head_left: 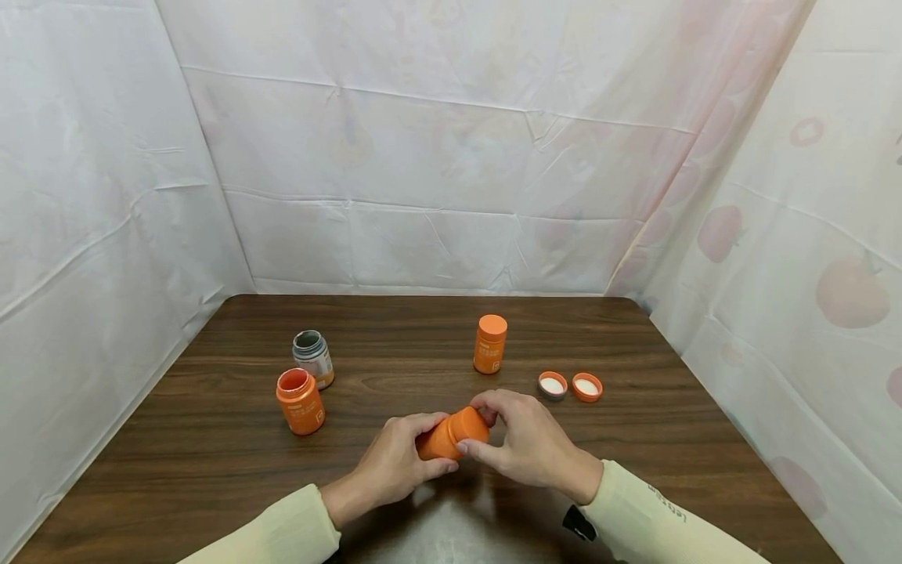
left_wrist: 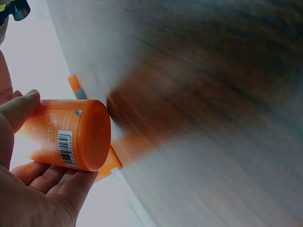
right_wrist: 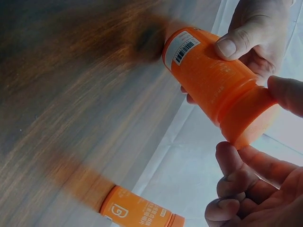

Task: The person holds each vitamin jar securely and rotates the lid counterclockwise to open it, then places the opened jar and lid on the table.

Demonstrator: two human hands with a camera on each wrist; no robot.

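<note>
Both hands meet on one orange bottle [head_left: 440, 442], tilted toward the right above the front of the table. My left hand [head_left: 396, 458] grips its body, thumb on one side and fingers on the other. In the left wrist view the bottle's base [left_wrist: 97, 137] and a barcode label [left_wrist: 66, 147] show. Thumb and fingers of my right hand [head_left: 530, 440] pinch the orange cap [head_left: 470, 425], which sits on the bottle's neck. The right wrist view shows the cap [right_wrist: 248, 116] between the right fingertips, with the left hand [right_wrist: 255, 40] around the body.
An uncapped orange bottle [head_left: 303, 409] and an uncapped grey bottle [head_left: 315, 362] stand at the left. A capped orange bottle [head_left: 489, 348] stands farther back. At the right, a grey-and-orange cap [head_left: 553, 385] and an orange cap [head_left: 587, 387] lie with white insides up on the wooden table [head_left: 395, 329].
</note>
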